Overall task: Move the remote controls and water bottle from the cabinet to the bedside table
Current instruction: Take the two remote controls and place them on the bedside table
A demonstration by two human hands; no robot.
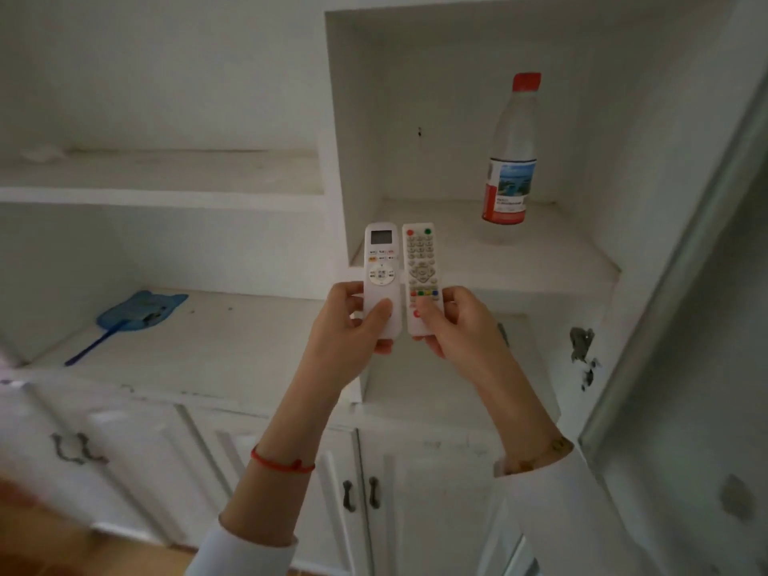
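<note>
My left hand (353, 322) grips the lower end of a white remote with a small screen (380, 259). Right beside it, my right hand (453, 322) holds a white remote with many coloured buttons (420, 264). Both remotes stand upright, side by side and almost touching, in front of the white cabinet (332, 139). A clear water bottle (510, 160) with a red cap and a red and blue label stands in the cabinet's open compartment, above and to the right of my hands. The bedside table is out of view.
A blue fly swatter (133, 315) lies on the cabinet's lower left shelf. Closed cabinet doors with dark handles (361, 494) are below my arms. An open door panel (681, 284) stands at the right.
</note>
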